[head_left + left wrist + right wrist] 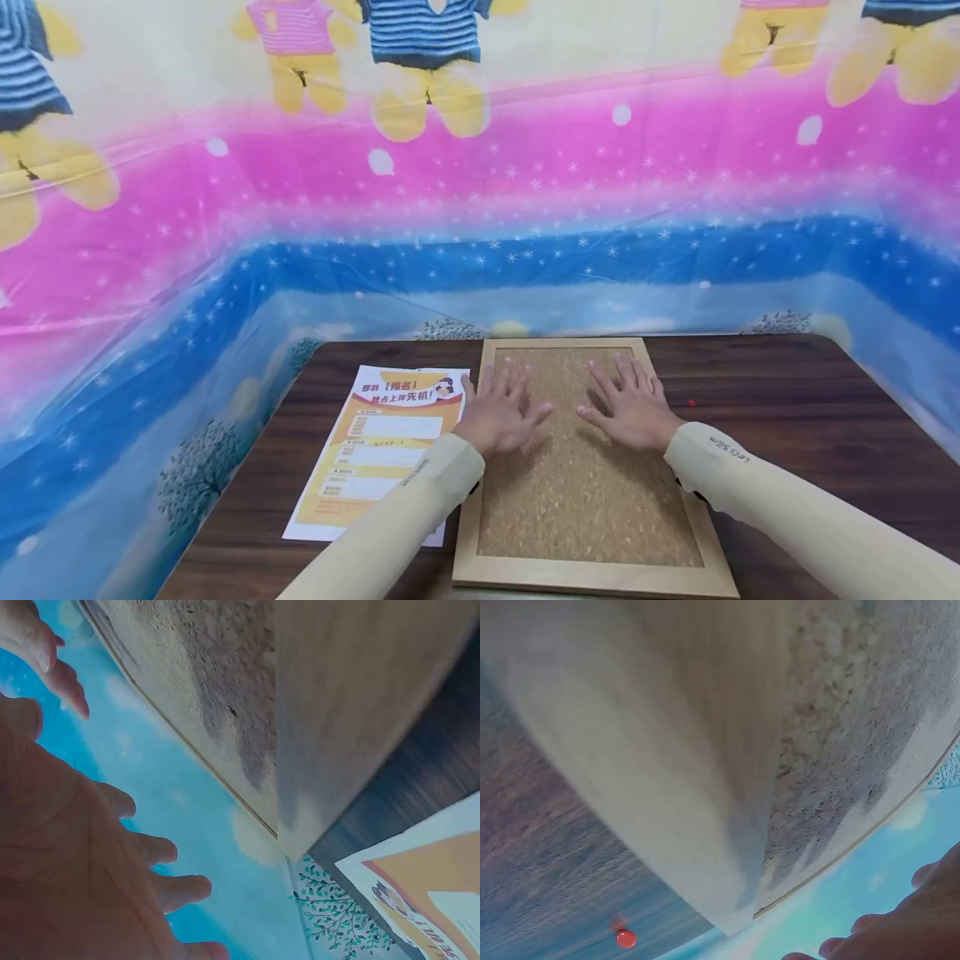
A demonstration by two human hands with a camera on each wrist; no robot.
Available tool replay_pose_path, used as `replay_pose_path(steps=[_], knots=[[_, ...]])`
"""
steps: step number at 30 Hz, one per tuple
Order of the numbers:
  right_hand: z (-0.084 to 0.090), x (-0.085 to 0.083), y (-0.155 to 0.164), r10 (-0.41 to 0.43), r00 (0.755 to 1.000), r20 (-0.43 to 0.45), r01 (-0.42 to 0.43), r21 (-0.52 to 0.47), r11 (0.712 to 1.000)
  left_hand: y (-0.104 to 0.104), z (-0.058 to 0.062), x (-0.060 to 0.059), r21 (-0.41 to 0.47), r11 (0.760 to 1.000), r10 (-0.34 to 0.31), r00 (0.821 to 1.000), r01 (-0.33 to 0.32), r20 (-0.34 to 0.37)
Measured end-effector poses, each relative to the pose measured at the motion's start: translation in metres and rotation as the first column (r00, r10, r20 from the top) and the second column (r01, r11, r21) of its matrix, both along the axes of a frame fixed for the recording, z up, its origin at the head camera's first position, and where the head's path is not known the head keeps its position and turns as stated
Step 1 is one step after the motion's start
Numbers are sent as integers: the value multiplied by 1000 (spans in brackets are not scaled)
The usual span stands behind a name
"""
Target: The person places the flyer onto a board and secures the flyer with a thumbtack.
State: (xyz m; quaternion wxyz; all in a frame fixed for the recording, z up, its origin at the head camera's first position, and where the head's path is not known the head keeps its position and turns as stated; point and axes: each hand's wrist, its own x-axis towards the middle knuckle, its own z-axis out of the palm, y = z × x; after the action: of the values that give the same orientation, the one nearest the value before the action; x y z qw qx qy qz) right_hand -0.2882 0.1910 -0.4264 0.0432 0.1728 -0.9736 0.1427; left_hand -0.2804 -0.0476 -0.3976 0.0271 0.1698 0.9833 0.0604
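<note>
**Both hands spread over the cork board**

The left hand and the right hand lie palm down over the cork board, fingers straight and spread, gripping nothing. Whether the palms actually touch the cork I cannot tell; the wrist views show shadow beneath the fingers. The board, framed in pale wood, lies flat on the dark wooden table, near its front edge. Just to the left of the frame lies an orange and white printed flyer. A small red pin sits on the table to the right of the board.
</note>
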Motion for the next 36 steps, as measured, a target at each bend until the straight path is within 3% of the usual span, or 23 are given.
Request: replay_pose_path(steps=[8,16,28,36], knots=[[-13,-4,11,-2,1000,-4,2,14,1000,-16,-6,2,2,1000,26,1000,-26,7],[-3,3,20,-11,1000,20,12,-40,999,-38,-10,0,29,998,56,998,-57,13],[-8,2,39,-42,998,51,43,-18,999,-73,-23,-3,2,996,92,995,-92,24],[1,3,46,-31,996,81,32,-13,999,-93,-22,-3,-8,993,121,992,-121,27]])
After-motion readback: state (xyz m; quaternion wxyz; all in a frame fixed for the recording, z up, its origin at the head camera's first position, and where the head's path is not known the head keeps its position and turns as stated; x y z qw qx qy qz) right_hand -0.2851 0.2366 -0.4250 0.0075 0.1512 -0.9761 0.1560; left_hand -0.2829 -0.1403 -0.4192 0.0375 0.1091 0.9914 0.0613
